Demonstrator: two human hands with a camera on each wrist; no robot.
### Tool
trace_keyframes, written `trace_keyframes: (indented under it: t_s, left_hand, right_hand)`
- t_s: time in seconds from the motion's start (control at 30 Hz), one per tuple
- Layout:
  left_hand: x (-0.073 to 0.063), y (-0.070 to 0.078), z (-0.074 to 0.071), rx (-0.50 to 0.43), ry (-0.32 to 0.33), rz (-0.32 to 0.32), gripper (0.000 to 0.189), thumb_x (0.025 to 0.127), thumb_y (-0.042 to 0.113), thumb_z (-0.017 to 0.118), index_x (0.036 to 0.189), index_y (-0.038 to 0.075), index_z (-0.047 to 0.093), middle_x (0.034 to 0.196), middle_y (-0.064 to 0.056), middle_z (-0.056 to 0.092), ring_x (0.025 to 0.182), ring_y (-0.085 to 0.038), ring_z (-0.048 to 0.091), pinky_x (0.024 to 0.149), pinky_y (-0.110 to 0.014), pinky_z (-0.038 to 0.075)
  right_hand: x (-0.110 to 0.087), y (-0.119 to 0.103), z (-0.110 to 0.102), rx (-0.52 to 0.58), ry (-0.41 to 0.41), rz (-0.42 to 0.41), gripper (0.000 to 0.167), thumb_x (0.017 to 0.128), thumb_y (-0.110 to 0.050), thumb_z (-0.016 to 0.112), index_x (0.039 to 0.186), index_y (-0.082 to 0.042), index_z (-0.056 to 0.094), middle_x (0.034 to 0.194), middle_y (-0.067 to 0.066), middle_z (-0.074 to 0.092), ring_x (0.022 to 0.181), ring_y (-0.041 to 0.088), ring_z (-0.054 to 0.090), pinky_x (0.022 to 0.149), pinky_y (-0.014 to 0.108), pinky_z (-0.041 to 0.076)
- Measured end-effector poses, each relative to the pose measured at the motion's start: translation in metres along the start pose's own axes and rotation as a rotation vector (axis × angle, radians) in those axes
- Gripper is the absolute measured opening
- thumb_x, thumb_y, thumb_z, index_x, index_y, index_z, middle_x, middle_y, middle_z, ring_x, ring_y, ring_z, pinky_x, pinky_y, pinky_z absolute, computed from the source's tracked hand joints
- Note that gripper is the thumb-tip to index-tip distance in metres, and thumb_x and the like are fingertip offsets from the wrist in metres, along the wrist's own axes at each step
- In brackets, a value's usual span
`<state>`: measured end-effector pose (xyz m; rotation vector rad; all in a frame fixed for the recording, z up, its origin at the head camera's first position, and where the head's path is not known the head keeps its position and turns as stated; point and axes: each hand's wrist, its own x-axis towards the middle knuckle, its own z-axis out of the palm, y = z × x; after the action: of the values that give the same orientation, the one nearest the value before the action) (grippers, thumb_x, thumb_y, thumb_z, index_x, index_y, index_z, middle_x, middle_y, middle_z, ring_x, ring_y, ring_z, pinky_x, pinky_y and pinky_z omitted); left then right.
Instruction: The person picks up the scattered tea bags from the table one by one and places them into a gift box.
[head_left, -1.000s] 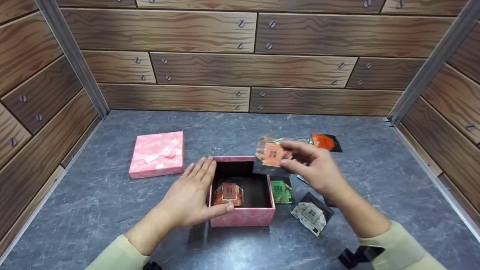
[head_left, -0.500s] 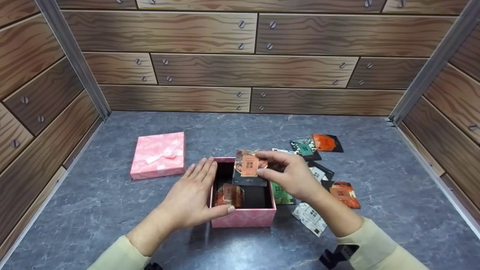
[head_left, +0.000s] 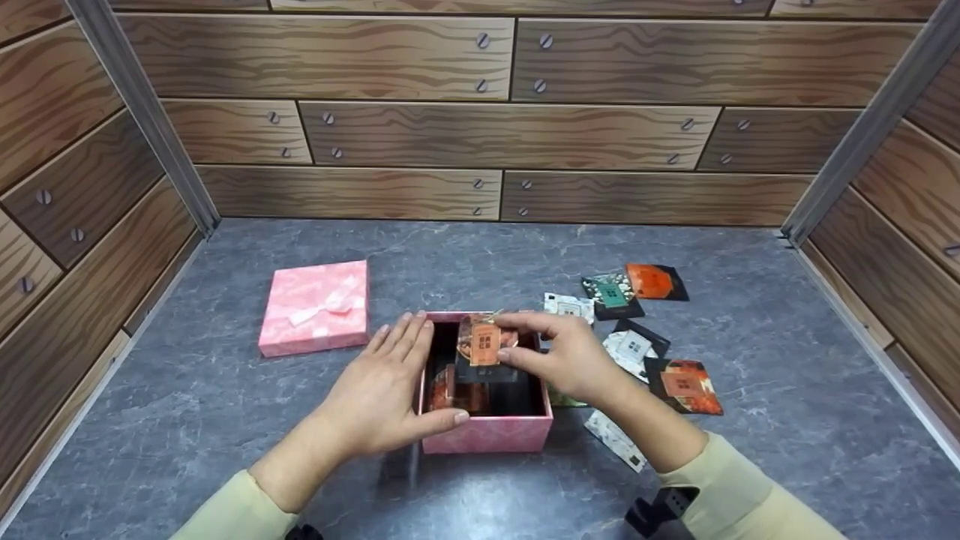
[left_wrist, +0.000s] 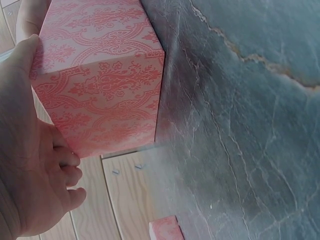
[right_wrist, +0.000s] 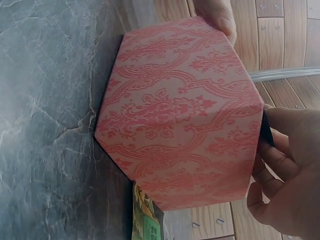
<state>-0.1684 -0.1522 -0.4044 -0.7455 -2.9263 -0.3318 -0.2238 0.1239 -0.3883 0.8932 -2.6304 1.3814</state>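
A pink patterned gift box (head_left: 486,436) stands without its lid in the middle of the table. Along its left rim lie the straight fingers of my left hand (head_left: 375,394), and the thumb rests over the front rim. My right hand (head_left: 574,356) pinches the right edge of a flat orange-labelled sachet (head_left: 484,367) between thumb and fingers, over the box opening. Below it, partly covered, a reddish-brown sachet (head_left: 442,394) is inside at the left. From the right wrist view, only a dark corner of the held sachet (right_wrist: 267,130) shows past the box rim.
The pink lid (head_left: 315,307) with a bow lies at the left. Right of the box are several loose sachets, among them an orange one (head_left: 652,282), a dark green one (head_left: 611,295) and a red one (head_left: 686,386). Wood-patterned walls (head_left: 420,135) surround the table.
My right hand has moved left with the orange-labelled sachet, from over the box's right rim to over its opening, and lower. My left hand has stayed on the box.
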Motion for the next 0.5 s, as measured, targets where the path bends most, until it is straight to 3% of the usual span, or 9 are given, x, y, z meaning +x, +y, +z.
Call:
trace_keyframes:
  t_s: [0.17, 0.33, 0.5]
  left_hand:
    - [-0.001, 0.0, 0.0, 0.001, 0.004, 0.003, 0.125, 0.089, 0.092, 0.042, 0.165, -0.006, 0.026, 0.171, -0.024, 0.025, 0.16, -0.038, 0.019, 0.129, -0.053, 0.017]
    - [-0.001, 0.001, -0.001, -0.005, 0.0, 0.001, 0.125, 0.089, 0.092, 0.041, 0.165, -0.006, 0.025, 0.171, -0.024, 0.024, 0.16, -0.038, 0.019, 0.129, -0.052, 0.017]
    - [-0.001, 0.0, 0.0, -0.006, 0.0, 0.0, 0.125, 0.089, 0.092, 0.041, 0.165, -0.007, 0.025, 0.171, -0.025, 0.024, 0.16, -0.038, 0.019, 0.129, -0.053, 0.017]
  right_hand:
    - [0.004, -0.003, 0.007, -0.067, -0.034, -0.021, 0.04, 0.092, -0.022, 0.085, 0.13, -0.012, 0.078, 0.126, 0.005, 0.076, 0.118, 0.024, 0.07, 0.105, 0.049, 0.054]
    - [0.009, -0.004, 0.014, -0.164, -0.041, -0.117, 0.04, 0.088, -0.019, 0.087, 0.126, -0.009, 0.079, 0.118, 0.006, 0.079, 0.11, 0.024, 0.073, 0.1, 0.047, 0.057]
    - [0.013, -0.004, 0.019, -0.27, -0.056, -0.168, 0.042, 0.088, -0.024, 0.087, 0.127, -0.01, 0.079, 0.115, 0.004, 0.08, 0.106, 0.024, 0.074, 0.1, 0.051, 0.052]
